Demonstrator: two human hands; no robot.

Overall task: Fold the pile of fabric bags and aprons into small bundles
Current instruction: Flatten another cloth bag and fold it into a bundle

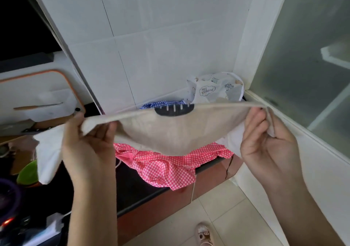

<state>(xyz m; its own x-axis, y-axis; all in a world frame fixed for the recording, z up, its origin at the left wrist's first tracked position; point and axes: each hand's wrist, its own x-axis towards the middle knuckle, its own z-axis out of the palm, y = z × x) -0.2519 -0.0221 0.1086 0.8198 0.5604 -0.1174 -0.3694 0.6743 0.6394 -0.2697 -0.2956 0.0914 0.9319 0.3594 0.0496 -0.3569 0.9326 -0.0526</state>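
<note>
A beige fabric bag [170, 132] with a dark printed patch hangs stretched in the air between my hands. My left hand [89, 141] grips its left end, and white fabric [49, 155] droops down beside that hand. My right hand [265, 141] pinches the right end, fingers curled round the edge. Below the bag, a red-and-white checked cloth [166, 168] lies crumpled on the dark countertop [136, 194] and spills over its front edge. Behind it are a blue checked cloth [161, 104] and a white printed bag [214, 90] against the tiled wall.
A white cutting board with an orange rim [37, 92] leans at the left with a knife on it. A green bowl [28, 173] and dark items crowd the counter's left. A frosted glass door [306, 65] stands at the right. Tiled floor and a slipper [204, 234] are below.
</note>
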